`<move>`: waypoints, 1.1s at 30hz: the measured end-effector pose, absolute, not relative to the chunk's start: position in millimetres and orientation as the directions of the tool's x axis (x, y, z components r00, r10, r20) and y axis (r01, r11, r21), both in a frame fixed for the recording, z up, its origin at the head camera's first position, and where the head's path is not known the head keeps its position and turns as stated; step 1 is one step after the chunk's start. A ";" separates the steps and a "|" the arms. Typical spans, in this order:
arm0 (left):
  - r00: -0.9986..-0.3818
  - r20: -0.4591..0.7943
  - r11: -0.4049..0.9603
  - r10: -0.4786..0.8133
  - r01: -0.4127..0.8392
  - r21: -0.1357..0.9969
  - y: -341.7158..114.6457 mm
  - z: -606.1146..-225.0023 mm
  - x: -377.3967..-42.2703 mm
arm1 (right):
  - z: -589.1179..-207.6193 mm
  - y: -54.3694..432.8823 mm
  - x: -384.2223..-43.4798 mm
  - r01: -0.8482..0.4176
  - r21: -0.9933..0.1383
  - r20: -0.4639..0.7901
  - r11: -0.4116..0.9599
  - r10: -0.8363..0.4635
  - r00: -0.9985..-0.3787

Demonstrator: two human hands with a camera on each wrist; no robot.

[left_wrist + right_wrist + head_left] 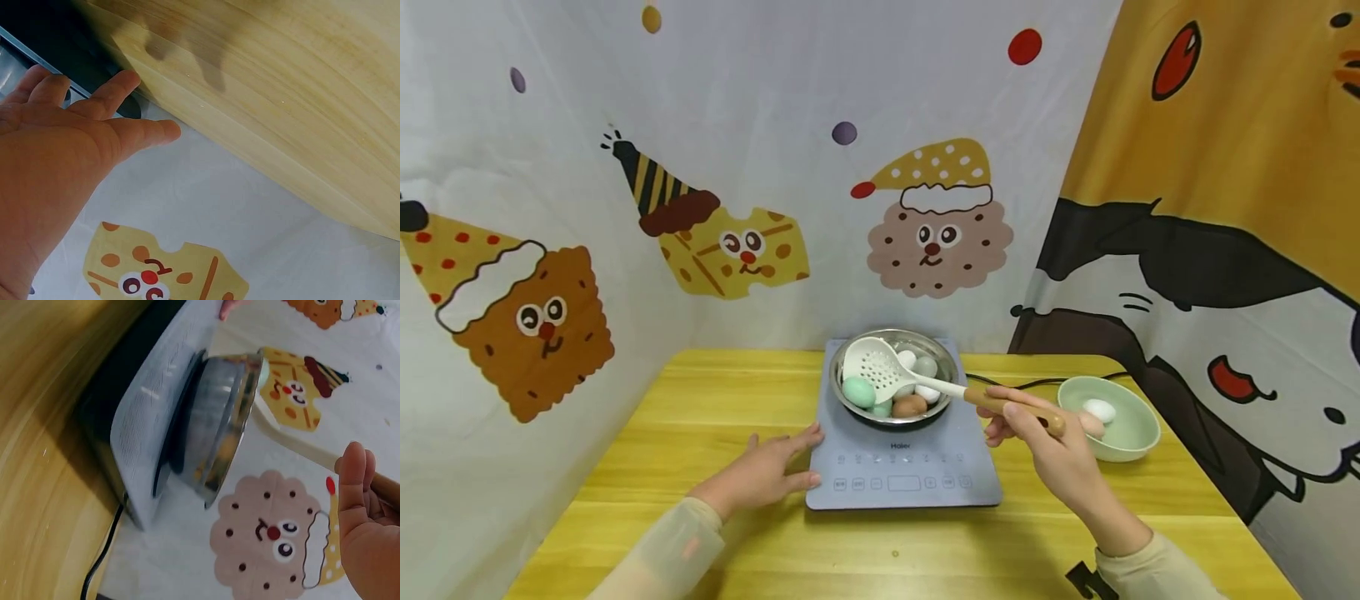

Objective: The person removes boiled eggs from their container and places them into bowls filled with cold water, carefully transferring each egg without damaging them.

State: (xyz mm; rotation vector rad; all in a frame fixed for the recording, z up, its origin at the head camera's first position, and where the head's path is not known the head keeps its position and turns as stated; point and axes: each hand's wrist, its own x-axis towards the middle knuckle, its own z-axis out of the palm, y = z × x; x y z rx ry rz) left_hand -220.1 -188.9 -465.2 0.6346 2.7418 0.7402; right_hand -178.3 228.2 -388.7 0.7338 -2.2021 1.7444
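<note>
My right hand grips the wooden handle of a white slotted skimmer. The skimmer's perforated head is over and partly inside a metal pan, touching or nearly touching the eggs there. Among several eggs are a pale green egg, a brown egg and a white egg. The pan stands on a grey induction cooker. With fingers spread, my left hand touches the cooker's left edge. The right wrist view shows the pan from its side; the eggs' lower parts are hidden.
To the right, a light green bowl holds a white egg and a pinkish egg. A black cable runs behind it across the wooden table. Printed cloth hangs around the table.
</note>
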 end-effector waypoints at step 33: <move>-0.878 -0.104 0.781 0.466 0.354 0.515 -186.5 -466.2 -219.0 | -362.7 373.5 -145.5 -0.220 -0.888 0.159 -0.403 0.181 -0.971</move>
